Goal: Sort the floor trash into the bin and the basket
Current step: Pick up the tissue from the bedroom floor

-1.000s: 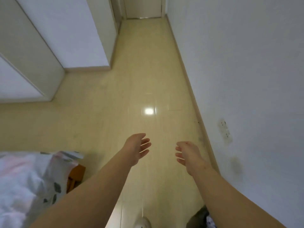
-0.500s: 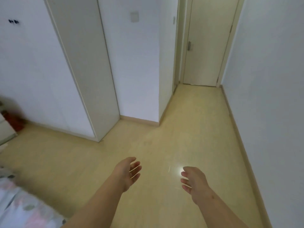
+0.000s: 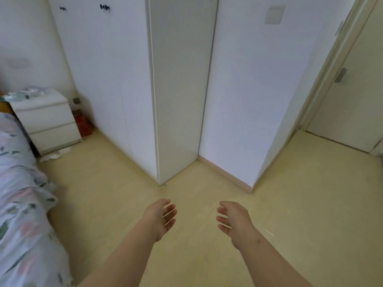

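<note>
Now the search turns left, and floor trash comes into sight.
The view has swung leftward to the wardrobe (image 3: 128,79), revealing white paper scraps (image 3: 55,155) on the floor far left, at the nightstand (image 3: 47,119) foot. The left hand (image 3: 160,219) and right hand (image 3: 234,221) hover wide open, touching nothing; bin and basket are unseen.

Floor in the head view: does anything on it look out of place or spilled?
Yes. White scraps lie loose on the floor at the foot of the nightstand, near the bed. They look like dropped litter.
</note>
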